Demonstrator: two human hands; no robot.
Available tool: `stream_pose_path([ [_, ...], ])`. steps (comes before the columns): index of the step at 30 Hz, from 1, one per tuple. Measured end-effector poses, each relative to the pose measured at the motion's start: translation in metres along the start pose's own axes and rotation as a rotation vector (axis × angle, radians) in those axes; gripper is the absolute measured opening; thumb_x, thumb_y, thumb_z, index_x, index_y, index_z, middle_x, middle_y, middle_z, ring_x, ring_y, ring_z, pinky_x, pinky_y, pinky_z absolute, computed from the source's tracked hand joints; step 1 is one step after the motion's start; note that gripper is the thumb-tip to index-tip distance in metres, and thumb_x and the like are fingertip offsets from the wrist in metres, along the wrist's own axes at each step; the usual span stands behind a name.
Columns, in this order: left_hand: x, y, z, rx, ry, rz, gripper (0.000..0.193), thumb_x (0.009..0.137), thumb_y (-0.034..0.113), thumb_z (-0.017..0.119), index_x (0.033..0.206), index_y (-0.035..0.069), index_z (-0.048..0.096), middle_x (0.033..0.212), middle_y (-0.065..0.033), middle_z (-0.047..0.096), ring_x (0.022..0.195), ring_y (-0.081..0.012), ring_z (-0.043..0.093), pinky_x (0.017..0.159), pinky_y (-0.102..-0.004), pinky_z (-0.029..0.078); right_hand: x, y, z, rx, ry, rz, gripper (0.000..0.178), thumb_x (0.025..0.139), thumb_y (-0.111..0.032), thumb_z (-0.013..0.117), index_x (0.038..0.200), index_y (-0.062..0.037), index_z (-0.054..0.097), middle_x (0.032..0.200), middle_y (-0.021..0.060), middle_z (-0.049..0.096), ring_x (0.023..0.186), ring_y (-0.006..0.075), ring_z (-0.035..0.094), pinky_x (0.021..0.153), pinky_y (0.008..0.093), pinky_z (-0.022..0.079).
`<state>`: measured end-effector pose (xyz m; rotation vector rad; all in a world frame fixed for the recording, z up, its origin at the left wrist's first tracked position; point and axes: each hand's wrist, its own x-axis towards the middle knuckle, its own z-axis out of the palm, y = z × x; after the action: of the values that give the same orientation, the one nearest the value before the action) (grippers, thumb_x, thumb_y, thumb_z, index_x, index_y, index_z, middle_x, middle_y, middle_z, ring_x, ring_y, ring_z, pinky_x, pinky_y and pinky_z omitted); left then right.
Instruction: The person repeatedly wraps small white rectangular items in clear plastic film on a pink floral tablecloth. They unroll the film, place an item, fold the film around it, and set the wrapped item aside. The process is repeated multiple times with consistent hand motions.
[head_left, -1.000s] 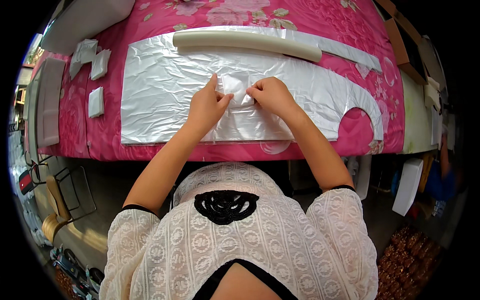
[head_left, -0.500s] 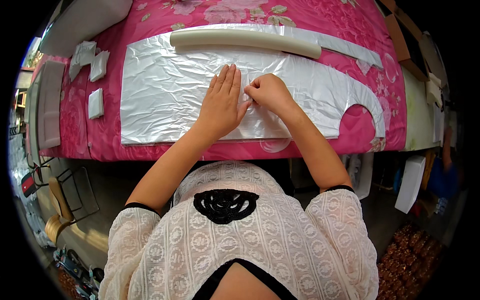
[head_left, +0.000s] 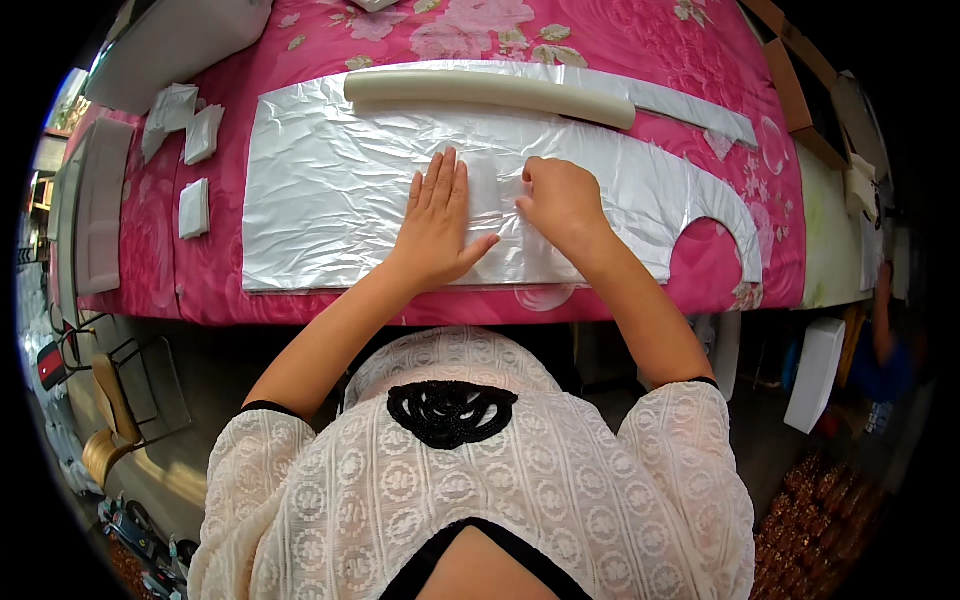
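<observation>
A stack of white plastic bags (head_left: 330, 200) lies flat across the table, its cut-out handle end toward the right. My left hand (head_left: 436, 220) rests palm down on it, fingers stretched and thumb apart. To its right, my right hand (head_left: 562, 205) is closed in a pinch at a thin, clear plastic film (head_left: 484, 195), which lies smoother than the wrinkled plastic around it. The exact edge between my right fingertips is too thin to make out clearly. Beyond both hands, a long cream roll (head_left: 490, 92) lies across the far part of the stack.
Small folded white plastic packets (head_left: 194, 208) lie at the left on the pink floral tablecloth (head_left: 650, 40). A cardboard box (head_left: 805, 110) stands at the right edge. Chairs (head_left: 118, 400) are on the floor at left; a person's arm (head_left: 883, 315) shows at far right.
My right hand has moved to the right, away from my left hand, and a smooth strip of film now shows between them. My left hand has shifted slightly left and nearer.
</observation>
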<state>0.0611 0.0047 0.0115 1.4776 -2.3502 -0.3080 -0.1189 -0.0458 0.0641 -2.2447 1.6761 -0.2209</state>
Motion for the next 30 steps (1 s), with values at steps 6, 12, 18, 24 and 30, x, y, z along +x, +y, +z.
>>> stream_pose_path([
  [6,-0.059,-0.003,-0.056,-0.899,-0.181,-0.436,0.030,0.087,0.013,0.059,0.113,-0.002,0.060,0.107,-0.0157,0.064,0.099,-0.0207,0.061,0.088,-0.0311,0.046,0.043,-0.035,0.039,0.180,0.263,-0.688,0.035,0.077,-0.021,0.067,0.108,-0.0033,0.060,0.113,0.0131,0.060,0.113,0.0310,0.050,0.098,0.0425,0.037],
  [12,-0.148,-0.010,-0.074,-1.409,-0.315,-1.183,0.040,0.092,0.032,0.055,0.115,-0.001,0.058,0.111,-0.0125,0.062,0.098,-0.0175,0.061,0.085,-0.0301,0.048,0.015,-0.100,0.096,0.423,0.126,-0.458,0.052,0.086,-0.031,0.056,0.123,0.0046,0.049,0.137,0.0264,0.036,0.131,0.0400,0.028,0.108,0.0486,0.018],
  [18,-0.184,-0.020,-0.067,-1.546,-0.038,-1.308,0.034,0.090,0.030,0.058,0.108,0.001,0.060,0.106,-0.0105,0.063,0.096,-0.0177,0.061,0.081,-0.0303,0.048,-0.036,-0.176,0.115,0.568,-0.142,-0.599,0.044,0.087,-0.029,0.055,0.122,-0.0016,0.053,0.138,0.0236,0.037,0.133,0.0408,0.024,0.108,0.0501,0.017],
  [24,-0.184,-0.077,-0.106,-0.879,-0.033,-0.985,0.015,0.082,0.014,0.064,0.088,0.000,0.063,0.077,-0.0019,0.063,0.073,-0.0074,0.058,0.065,-0.0236,0.046,-0.028,-0.166,0.095,0.551,-0.224,-0.699,0.020,0.083,-0.024,0.060,0.087,-0.0045,0.064,0.124,0.0170,0.052,0.128,0.0391,0.033,0.107,0.0485,0.022],
  [30,-0.141,-0.215,-0.201,-0.088,0.491,-0.715,0.022,0.079,0.012,0.063,0.096,-0.001,0.062,0.085,-0.0143,0.067,0.079,-0.0234,0.066,0.070,-0.0321,0.050,-0.009,-0.111,0.074,0.476,-0.062,-0.579,0.023,0.079,-0.017,0.064,0.098,-0.0041,0.062,0.127,0.0172,0.050,0.126,0.0362,0.037,0.104,0.0435,0.029],
])
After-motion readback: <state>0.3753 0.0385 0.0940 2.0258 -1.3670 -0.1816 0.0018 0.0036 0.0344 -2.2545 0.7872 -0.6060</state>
